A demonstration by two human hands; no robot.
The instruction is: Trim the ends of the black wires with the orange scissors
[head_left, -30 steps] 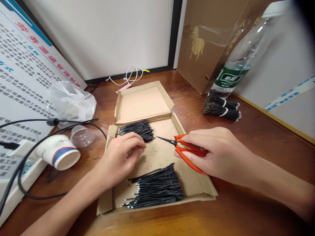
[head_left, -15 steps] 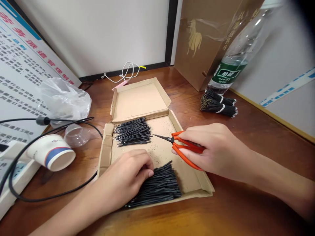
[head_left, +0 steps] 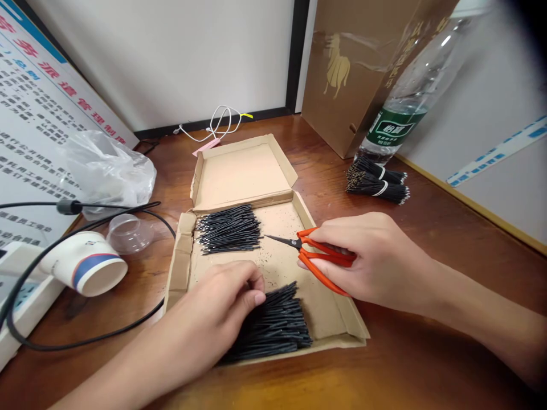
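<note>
My right hand (head_left: 371,262) grips orange-handled scissors (head_left: 318,256), their slim dark blades pointing left over the shallow cardboard box (head_left: 329,310). Low in the box, my left hand (head_left: 231,299) has its fingers curled in against the thumb, at the left end of a pile of short black wires (head_left: 282,322). What those fingers hold, if anything, is hidden. A second pile of black wires (head_left: 231,229) with shiny left ends lies farther back, just left of the blade tips. Dark crumbs are scattered on the cardboard between the piles.
Two tied bundles of black wires (head_left: 376,181) lie at the right, before a water bottle (head_left: 397,125) and a brown carton (head_left: 346,68). On the left are a tipped paper cup (head_left: 89,265), a clear plastic cup (head_left: 128,233), a plastic bag (head_left: 115,171) and a looping black cable (head_left: 98,343).
The view has shifted slightly. My left hand stays curled by the near wire pile, and my right hand keeps the scissors in almost the same place.
</note>
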